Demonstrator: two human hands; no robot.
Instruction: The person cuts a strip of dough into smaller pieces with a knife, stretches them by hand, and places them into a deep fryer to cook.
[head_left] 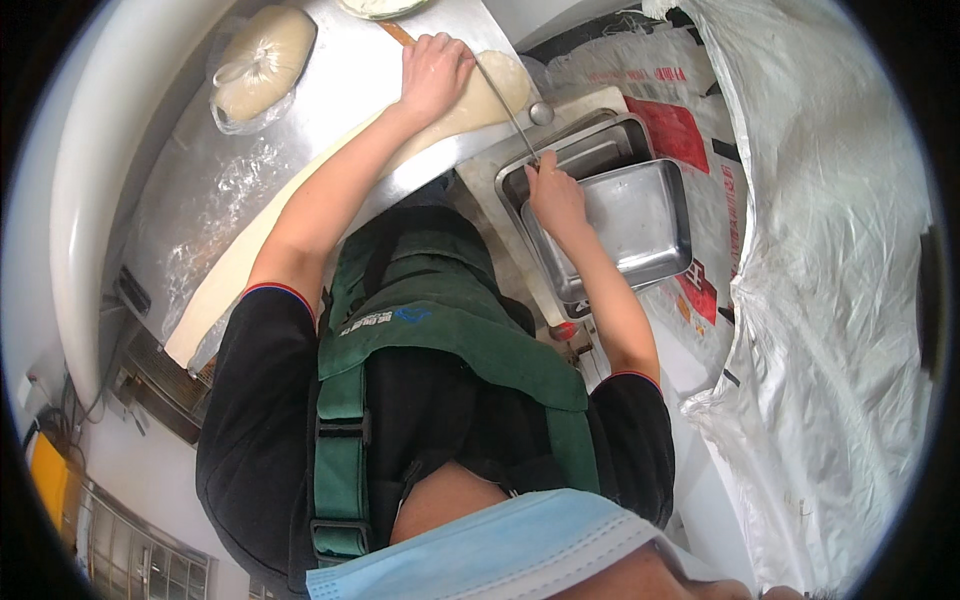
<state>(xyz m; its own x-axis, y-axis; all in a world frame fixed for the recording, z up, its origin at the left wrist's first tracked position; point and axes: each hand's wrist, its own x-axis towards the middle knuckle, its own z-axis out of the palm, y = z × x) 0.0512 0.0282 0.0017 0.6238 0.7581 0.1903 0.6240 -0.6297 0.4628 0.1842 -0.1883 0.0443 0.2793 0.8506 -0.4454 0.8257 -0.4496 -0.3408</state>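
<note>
Sacks (690, 130) with red label patches lie beside steel trays (640, 215).

My left hand (432, 72) lies flat, palm down, on a long pale sheet of dough (300, 215) that runs as a band across the steel table from about one o'clock down to seven o'clock, smooth and floured, its far end rounded just past my fingers. My right hand (553, 195) pinches the lower end of a thin metal rod (503, 105), which slants up toward eleven o'clock across the dough's rounded end. A small round metal ball (541, 113) sits just beside the rod, at about three o'clock from its middle.
</note>
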